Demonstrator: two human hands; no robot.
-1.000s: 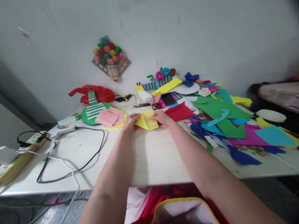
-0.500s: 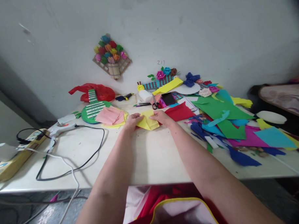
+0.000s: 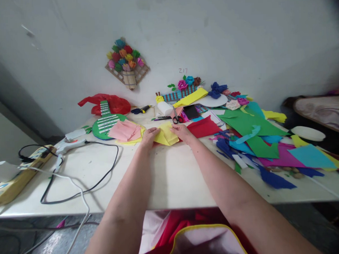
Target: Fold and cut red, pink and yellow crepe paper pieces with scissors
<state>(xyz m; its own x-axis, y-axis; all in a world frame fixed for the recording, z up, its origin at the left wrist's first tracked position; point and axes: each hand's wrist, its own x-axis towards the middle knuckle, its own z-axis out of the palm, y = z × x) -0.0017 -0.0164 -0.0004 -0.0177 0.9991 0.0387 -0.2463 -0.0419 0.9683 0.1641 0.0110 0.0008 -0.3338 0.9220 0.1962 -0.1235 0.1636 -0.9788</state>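
Observation:
A folded yellow paper (image 3: 167, 136) lies on the white table (image 3: 165, 175), out at arm's length. My left hand (image 3: 148, 137) pinches its left edge with closed fingers. On the paper's right edge my right hand (image 3: 183, 133) grips with curled fingers. Both forearms stretch forward from the table's near edge. A red paper sheet (image 3: 204, 126) lies right behind my right hand, and a stack of pink paper (image 3: 124, 131) sits to the left of my left hand.
Scissors (image 3: 176, 119), a white glue bottle (image 3: 163, 108) and a marker lie behind the yellow paper. A heap of coloured paper sheets (image 3: 259, 137) covers the right side. On the left are a glue gun (image 3: 71, 146), black cable (image 3: 85, 189) and power strip (image 3: 19, 173). A green paper guitar (image 3: 106, 123) lies back left.
Both hands have shifted the yellow paper slightly farther away on the table and pressed it flatter. The grip on both edges stays the same.

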